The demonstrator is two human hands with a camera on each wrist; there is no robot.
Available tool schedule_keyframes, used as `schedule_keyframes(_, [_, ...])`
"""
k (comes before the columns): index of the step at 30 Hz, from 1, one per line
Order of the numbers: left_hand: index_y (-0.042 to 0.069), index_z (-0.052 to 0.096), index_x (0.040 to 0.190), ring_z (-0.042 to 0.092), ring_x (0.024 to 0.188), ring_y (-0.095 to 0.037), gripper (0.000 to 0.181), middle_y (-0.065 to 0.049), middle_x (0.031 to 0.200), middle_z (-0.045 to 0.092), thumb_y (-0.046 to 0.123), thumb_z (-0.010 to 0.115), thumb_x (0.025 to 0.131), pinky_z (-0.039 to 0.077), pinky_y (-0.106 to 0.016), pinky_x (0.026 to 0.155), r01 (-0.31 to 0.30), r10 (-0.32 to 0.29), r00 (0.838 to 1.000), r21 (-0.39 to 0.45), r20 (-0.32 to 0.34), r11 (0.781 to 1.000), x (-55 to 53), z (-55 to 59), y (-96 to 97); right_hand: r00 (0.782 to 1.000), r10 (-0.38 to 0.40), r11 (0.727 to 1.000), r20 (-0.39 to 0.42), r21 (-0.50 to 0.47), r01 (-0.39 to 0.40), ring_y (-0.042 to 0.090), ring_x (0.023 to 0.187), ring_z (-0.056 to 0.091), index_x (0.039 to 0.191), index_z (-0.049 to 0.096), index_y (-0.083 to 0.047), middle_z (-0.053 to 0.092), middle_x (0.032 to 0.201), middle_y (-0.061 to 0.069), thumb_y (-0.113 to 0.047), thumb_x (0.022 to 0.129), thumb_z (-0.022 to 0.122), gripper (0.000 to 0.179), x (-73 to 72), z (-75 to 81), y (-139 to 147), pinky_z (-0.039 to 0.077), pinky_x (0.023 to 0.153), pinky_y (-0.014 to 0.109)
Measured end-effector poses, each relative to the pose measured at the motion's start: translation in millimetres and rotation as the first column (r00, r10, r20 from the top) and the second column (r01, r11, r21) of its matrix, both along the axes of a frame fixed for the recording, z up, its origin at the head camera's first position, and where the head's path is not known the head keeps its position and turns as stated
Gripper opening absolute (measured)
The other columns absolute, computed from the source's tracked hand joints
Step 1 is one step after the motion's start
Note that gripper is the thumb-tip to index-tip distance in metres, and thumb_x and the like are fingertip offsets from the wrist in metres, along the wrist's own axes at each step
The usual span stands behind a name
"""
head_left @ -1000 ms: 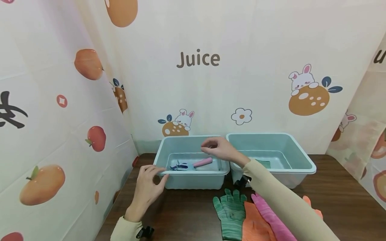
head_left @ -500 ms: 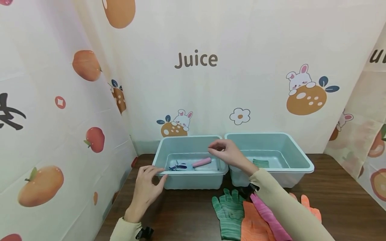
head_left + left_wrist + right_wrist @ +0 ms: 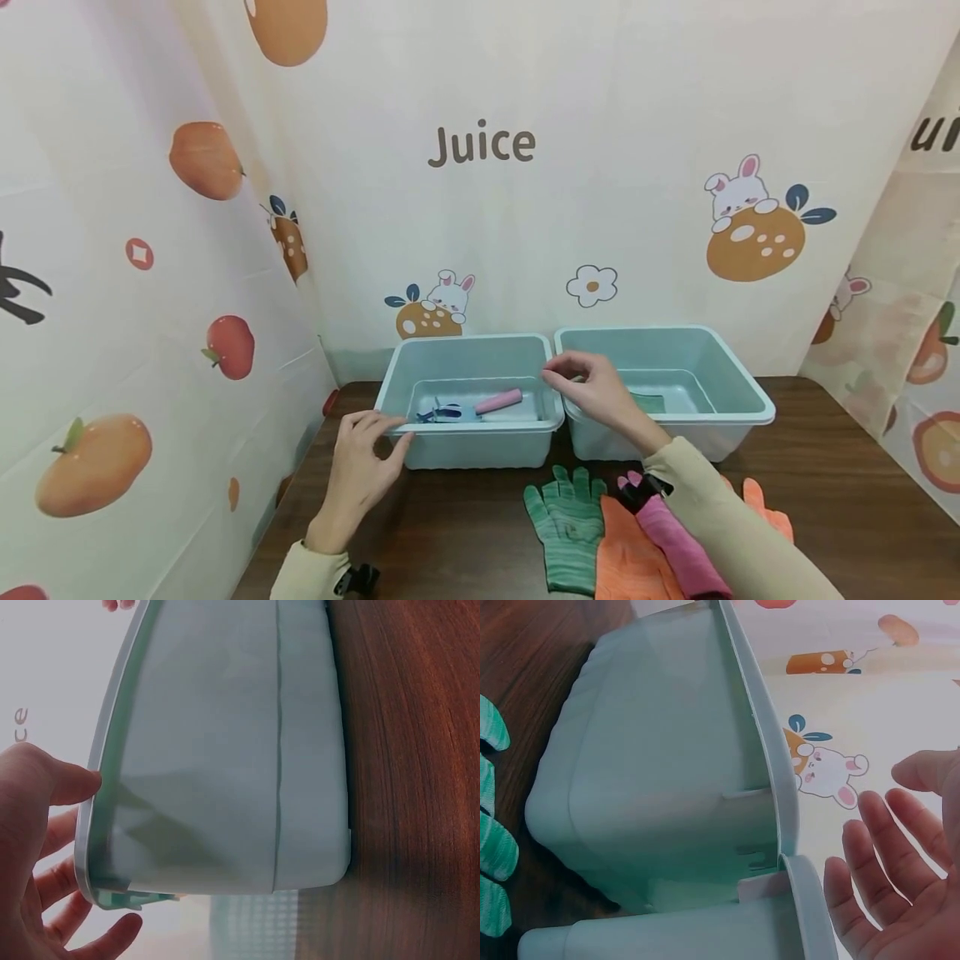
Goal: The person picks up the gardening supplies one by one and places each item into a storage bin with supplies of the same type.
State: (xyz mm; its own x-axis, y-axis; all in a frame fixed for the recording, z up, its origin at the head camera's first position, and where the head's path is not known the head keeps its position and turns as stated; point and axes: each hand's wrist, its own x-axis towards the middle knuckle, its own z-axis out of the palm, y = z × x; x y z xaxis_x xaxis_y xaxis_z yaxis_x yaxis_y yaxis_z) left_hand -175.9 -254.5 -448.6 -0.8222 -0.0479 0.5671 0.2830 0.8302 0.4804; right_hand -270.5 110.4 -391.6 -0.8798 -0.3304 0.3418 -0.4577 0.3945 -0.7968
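Note:
My left hand point(image 3: 360, 467) is at the front left corner of the left light-blue plastic bin point(image 3: 480, 450). In the left wrist view its thumb lies on one side of the rim and several fingers on the other. My right hand point(image 3: 588, 387) hovers over where the two bins meet, fingers loosely bent and holding nothing, as the right wrist view also shows. Inside the left bin lie a pink tapered handle-like piece point(image 3: 498, 402) and dark blue slender pieces point(image 3: 444, 413). A folded green item point(image 3: 649, 403) lies in the right bin point(image 3: 738, 425).
On the dark wooden table point(image 3: 450, 542) in front of the bins lie a green glove point(image 3: 572, 533), an orange glove point(image 3: 633, 554) and a pink glove point(image 3: 684, 546). More orange fingers point(image 3: 767, 504) show beyond the right sleeve. A printed curtain point(image 3: 495, 233) stands behind.
My right hand has moved from over the left bin rightward to the gap between the bins. The left hand stays at the left bin's rim. The head view has shifted slightly.

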Motion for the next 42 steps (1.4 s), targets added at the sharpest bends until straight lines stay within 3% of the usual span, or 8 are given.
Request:
schedule_keyframes(17, [0.015,0.084,0.109,0.055,0.117,-0.028,0.020,-0.005,0.105,0.079,0.022,0.085,0.090,0.047,-0.057,0.097,-0.007,0.007,1.000,-0.009,-0.002,1.000,0.1,0.4,-2.0,0.995,-0.084,0.993,-0.060,-0.086,0.079,0.002,0.093,0.069,0.113,0.079,-0.007,0.080,0.105,0.005,-0.021,0.102,0.074,0.018,26.5,-13.8,21.6,0.059,0.082,0.024])
schedule_keyframes(31, [0.009,0.081,0.115,0.057,0.117,-0.032,0.029,-0.009,0.109,0.079,0.024,0.085,0.090,0.056,-0.057,0.092,-0.030,0.027,0.999,-0.132,-0.022,0.991,2.4,2.7,1.9,0.979,-0.138,0.986,-0.149,-0.114,0.122,-0.001,0.090,0.068,0.108,0.080,-0.012,0.079,0.102,0.003,-0.012,0.100,0.074,0.010,54.3,-18.6,39.9,0.058,0.079,0.021])
schedule_keyframes(37, [0.009,0.073,0.131,0.058,0.118,-0.036,0.047,-0.016,0.124,0.075,0.025,0.086,0.088,0.057,-0.059,0.096,-0.036,0.031,0.999,-0.134,-0.036,0.990,4.0,5.7,8.6,0.981,-0.138,0.985,-0.136,-0.119,0.122,-0.001,0.092,0.069,0.106,0.080,-0.012,0.078,0.100,-0.001,-0.011,0.100,0.074,0.008,64.7,-18.5,49.1,0.057,0.080,0.020])
schedule_keyframes(42, [0.009,0.073,0.128,0.062,0.120,-0.038,0.046,-0.016,0.125,0.073,0.025,0.087,0.087,0.053,-0.060,0.101,-0.006,-0.001,0.998,-0.131,-0.060,0.991,4.8,7.2,16.7,0.985,-0.147,0.985,-0.088,-0.099,0.138,0.001,0.093,0.070,0.108,0.079,-0.013,0.078,0.101,-0.003,-0.014,0.101,0.073,0.009,73.9,-22.4,61.2,0.057,0.081,0.020])
